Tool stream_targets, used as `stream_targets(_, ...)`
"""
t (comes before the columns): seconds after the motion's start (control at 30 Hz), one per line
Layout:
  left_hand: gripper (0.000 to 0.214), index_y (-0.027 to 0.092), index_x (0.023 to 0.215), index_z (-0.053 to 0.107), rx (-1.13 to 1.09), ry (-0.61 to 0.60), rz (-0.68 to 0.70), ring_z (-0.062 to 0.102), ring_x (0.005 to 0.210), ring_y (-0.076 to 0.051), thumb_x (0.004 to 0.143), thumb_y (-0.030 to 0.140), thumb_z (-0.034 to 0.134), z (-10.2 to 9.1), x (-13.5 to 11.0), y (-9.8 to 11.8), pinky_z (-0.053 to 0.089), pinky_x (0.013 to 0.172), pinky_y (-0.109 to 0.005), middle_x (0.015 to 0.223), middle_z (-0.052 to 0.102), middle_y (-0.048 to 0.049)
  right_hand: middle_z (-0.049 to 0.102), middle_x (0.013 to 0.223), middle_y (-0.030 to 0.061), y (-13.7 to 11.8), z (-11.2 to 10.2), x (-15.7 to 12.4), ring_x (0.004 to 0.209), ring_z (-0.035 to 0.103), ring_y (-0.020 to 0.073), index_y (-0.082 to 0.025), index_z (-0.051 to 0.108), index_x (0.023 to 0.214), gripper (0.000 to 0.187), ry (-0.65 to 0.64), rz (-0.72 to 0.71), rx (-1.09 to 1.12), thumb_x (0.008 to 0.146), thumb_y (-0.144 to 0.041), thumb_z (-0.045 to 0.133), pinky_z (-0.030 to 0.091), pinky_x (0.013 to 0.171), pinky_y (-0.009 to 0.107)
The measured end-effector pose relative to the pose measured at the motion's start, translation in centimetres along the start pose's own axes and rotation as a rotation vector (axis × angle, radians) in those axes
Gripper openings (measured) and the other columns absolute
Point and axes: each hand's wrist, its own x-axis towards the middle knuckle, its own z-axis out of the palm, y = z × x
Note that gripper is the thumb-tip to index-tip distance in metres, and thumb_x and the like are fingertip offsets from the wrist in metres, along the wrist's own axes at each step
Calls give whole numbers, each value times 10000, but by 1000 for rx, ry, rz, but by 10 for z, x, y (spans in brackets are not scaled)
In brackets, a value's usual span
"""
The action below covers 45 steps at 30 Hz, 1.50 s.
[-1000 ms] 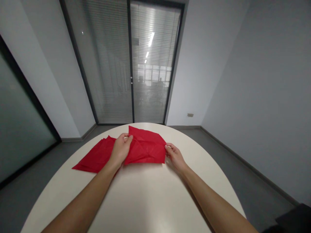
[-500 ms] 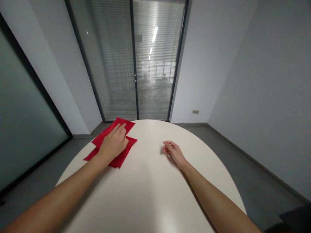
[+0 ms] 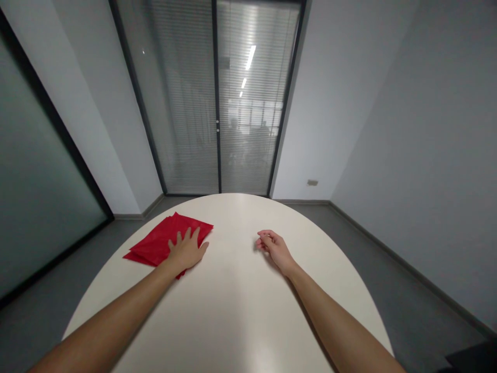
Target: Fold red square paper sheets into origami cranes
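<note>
A small stack of red sheets, fabric or paper (image 3: pixel 155 240), with pointed corners lies on the left part of the white round table (image 3: pixel 229 311). Pressed flat over its right side is my left hand (image 3: pixel 188 252), fingers spread; it covers part of the sheets and grips nothing that I can see. To the right, apart from the stack, my right hand (image 3: pixel 275 248) rests on the tabletop on its side. Its fingers are loosely bent and slightly apart, with nothing visible in them.
The table's curved far edge faces a glass partition with blinds (image 3: pixel 248 155). A wall socket plate (image 3: pixel 312 183) sits low on the wall to the right. Something dark (image 3: pixel 473 358) shows at the lower right corner.
The upper red sheet has come down toward me onto the lower one, and the two now largely overlap. My left hand has moved nearer and spread its fingers. My right hand stays nearly still.
</note>
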Motion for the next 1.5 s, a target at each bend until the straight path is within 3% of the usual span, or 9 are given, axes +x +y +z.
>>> stream_targets(0.17, 764, 276, 1544, 360, -83, -125, -123, 124, 1484, -513, 919, 696, 229, 3, 22, -25, 150, 1075, -784, 1652, 182, -168, 701, 735, 29, 2, 2, -1, 659, 631, 171, -194, 645, 955, 408, -13, -77, -129, 801, -569, 694, 474, 673, 310)
stream_targets(0.33, 702, 237, 1522, 412, 11, -34, -48, 205, 1473, -493, 918, 592, 364, 5, 37, -41, 181, 1099, -738, 1622, 271, -187, 731, 912, 70, -4, -4, -4, 847, 662, 230, -220, 682, 1043, 305, 78, -265, -731, 937, -453, 516, 497, 804, 371)
stream_targets(0.5, 629, 112, 1480, 444, 120, 278, 163, 250, 1485, -407, 926, 408, 419, -2, 21, 12, 160, 1195, -579, 1603, 324, -190, 589, 1394, 160, -7, -8, -2, 1312, 510, 292, -138, 622, 1318, 489, 77, -292, -1144, 950, -434, 494, 360, 1127, 429)
stream_targets(0.6, 588, 100, 1480, 441, 35, 267, 347, 307, 1476, -339, 961, 372, 391, 9, 9, 49, 229, 1206, -472, 1595, 353, -170, 437, 1542, 159, -6, -5, -3, 1460, 336, 318, -146, 531, 1436, 605, -22, -247, -1274, 955, -510, 485, 248, 1195, 469)
stream_targets(0.7, 567, 141, 1473, 463, -33, 166, 355, 313, 1478, -338, 965, 389, 423, 28, 6, 65, 254, 1194, -489, 1598, 351, -155, 300, 1619, 122, -5, -2, -4, 1516, 193, 346, -207, 426, 1516, 681, -101, -167, -1354, 954, -590, 453, 158, 1206, 534)
stream_targets(0.87, 538, 175, 1453, 507, -67, 83, 380, 316, 1478, -341, 977, 411, 415, 41, 10, 58, 254, 1192, -504, 1576, 390, -156, 232, 1642, 121, -3, 0, 0, 1525, 148, 357, -218, 341, 1557, 781, -154, -68, -1426, 936, -688, 395, 89, 1200, 548)
stream_targets(1.1, 525, 176, 1432, 530, -35, 98, 382, 350, 1456, -354, 967, 397, 428, 35, 11, 59, 279, 1173, -510, 1562, 417, -154, 599, 1345, 186, -8, 18, 16, 1292, 485, 332, -160, 613, 1307, 520, -23, -236, -1476, 925, -501, 523, 273, 1124, 458)
stream_targets(1.3, 544, 195, 1434, 524, -43, 112, 351, 308, 1471, -367, 935, 404, 466, 37, 17, 60, 216, 1195, -544, 1566, 415, -138, 372, 1584, 148, 0, 13, 24, 1468, 295, 355, -198, 474, 1479, 614, -139, -174, -1419, 944, -497, 499, 181, 1183, 517)
stream_targets(1.5, 582, 205, 1493, 450, -21, 57, 338, 258, 1494, -369, 957, 431, 420, 40, 20, 60, 198, 1201, -563, 1607, 344, -130, 347, 1596, 148, 0, 14, 27, 1490, 256, 358, -187, 466, 1487, 630, -143, -119, -1417, 931, -478, 513, 169, 1196, 530)
